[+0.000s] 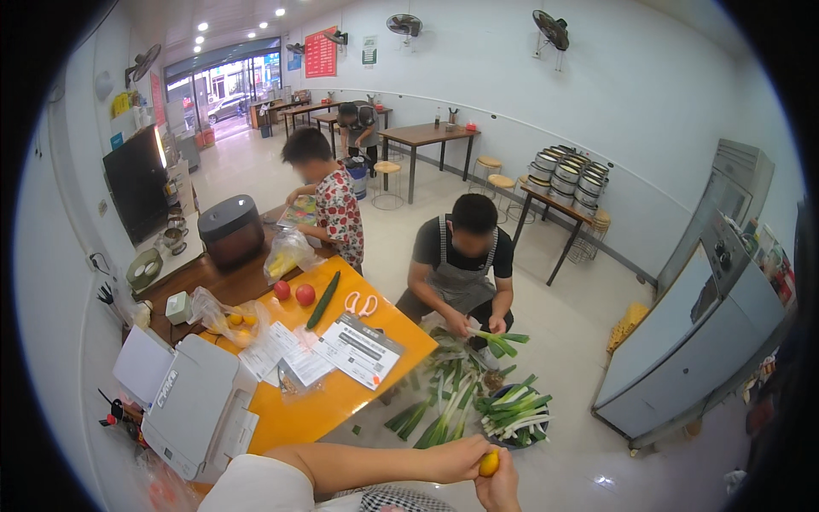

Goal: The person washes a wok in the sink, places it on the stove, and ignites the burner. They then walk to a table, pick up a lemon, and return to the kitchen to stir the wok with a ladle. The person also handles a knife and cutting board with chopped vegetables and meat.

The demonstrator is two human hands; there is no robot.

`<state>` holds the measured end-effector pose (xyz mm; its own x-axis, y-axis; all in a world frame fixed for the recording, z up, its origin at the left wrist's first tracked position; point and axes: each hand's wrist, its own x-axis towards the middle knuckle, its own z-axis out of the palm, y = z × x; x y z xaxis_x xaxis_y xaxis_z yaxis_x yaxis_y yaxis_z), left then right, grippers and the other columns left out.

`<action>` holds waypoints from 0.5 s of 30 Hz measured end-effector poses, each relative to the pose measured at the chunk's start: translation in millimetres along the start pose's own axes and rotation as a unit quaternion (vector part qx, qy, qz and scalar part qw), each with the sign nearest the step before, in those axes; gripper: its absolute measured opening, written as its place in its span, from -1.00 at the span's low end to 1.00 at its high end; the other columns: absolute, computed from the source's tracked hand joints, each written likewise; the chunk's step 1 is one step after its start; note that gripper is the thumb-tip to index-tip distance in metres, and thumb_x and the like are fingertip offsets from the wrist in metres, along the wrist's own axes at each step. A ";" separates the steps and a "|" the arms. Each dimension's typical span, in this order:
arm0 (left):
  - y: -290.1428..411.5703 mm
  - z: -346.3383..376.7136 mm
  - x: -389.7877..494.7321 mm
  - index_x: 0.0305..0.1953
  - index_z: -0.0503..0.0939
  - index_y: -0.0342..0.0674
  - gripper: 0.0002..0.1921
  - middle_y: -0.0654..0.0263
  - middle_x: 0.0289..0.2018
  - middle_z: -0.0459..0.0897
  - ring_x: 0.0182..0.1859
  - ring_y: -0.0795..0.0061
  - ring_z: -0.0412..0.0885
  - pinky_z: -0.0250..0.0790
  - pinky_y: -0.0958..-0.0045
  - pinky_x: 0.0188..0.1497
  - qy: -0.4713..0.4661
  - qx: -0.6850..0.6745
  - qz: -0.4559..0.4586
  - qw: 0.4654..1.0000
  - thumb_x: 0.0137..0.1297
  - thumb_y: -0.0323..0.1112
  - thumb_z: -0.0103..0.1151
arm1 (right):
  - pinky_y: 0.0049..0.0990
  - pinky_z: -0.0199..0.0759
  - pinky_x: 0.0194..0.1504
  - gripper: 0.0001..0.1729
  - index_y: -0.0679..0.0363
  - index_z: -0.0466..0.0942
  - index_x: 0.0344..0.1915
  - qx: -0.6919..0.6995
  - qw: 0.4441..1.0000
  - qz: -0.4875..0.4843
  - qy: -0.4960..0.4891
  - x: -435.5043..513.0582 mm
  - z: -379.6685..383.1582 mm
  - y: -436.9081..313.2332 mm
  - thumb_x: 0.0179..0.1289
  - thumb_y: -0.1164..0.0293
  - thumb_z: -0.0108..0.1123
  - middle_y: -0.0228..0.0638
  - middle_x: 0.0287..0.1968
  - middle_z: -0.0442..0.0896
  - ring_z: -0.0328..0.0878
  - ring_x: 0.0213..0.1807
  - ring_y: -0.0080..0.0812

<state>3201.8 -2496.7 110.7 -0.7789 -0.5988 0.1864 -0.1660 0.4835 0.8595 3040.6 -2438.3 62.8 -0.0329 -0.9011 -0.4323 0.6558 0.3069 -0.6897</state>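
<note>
Low in the view, a small yellow-orange citrus fruit (489,463) is held between my two hands. My left hand (462,458) grips it from the left, the bare forearm reaching across from a white sleeve. My right hand (499,488) closes around its right and lower side; part of that hand is cut off by the picture's bottom. Just beyond my hands stands a dark tub (536,430) heaped with green onions (515,409). More long green onions (448,400) lie on the floor beside it.
A crouching person (464,256) handles green onions ahead. The orange-topped table (301,413) at left bears a printer (192,403), cucumber (324,299), tomatoes (305,294), scissors (361,304), papers (361,349) and bagged citrus (240,320). Another person (333,205) stands behind it. A metal cabinet (678,345) is at right.
</note>
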 end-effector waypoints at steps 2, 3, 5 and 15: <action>3.5 29.7 17.8 0.09 0.39 -0.34 -0.58 0.01 -0.20 0.44 -0.09 -0.01 0.45 0.31 0.19 -0.01 0.000 0.015 0.002 1.000 0.20 -0.41 0.14 | -0.34 0.51 -0.02 -0.66 0.25 0.49 -0.03 0.018 1.000 -0.008 0.013 -10.4 -21.3 -9.6 0.45 0.22 -0.02 -0.30 -0.07 0.59 0.54 0.00 -0.34; 4.7 42.9 25.8 0.08 0.40 -0.35 -0.58 0.00 -0.21 0.44 -0.09 -0.02 0.44 0.31 0.18 -0.01 0.003 0.022 0.008 1.000 0.18 -0.41 0.15 | -0.34 0.51 -0.02 -0.66 0.25 0.48 -0.02 0.026 0.999 -0.012 0.018 -14.2 -30.6 -14.0 0.45 0.22 -0.03 -0.29 -0.07 0.59 0.54 0.00 -0.34; 7.3 64.4 38.7 0.03 0.41 -0.33 -0.60 0.00 -0.21 0.45 -0.08 -0.06 0.44 0.30 0.15 0.00 -0.012 0.044 0.008 0.999 0.13 -0.42 0.16 | -0.34 0.52 -0.05 -0.65 0.24 0.47 -0.01 0.049 0.997 -0.026 0.046 -26.5 -48.9 -21.1 0.45 0.19 -0.01 -0.29 -0.08 0.59 0.55 -0.02 -0.33; 22.3 88.7 82.2 -0.05 0.47 -0.32 -0.71 0.08 -0.19 0.54 -0.14 0.12 0.59 0.44 0.27 -0.11 -0.134 -0.082 -0.002 0.988 0.18 -0.48 0.14 | -0.44 0.52 -0.36 -0.63 0.23 0.48 -0.05 0.076 0.994 -0.013 0.077 -61.7 -101.0 -52.3 0.40 0.15 0.04 -0.25 -0.17 0.61 0.59 -0.25 -0.35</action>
<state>3080.4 -2478.5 103.0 -0.9141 -0.3995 0.0694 -0.0860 0.3584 0.9296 2932.2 -2367.8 66.9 -0.1592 -0.8470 -0.5072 0.7598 0.2229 -0.6107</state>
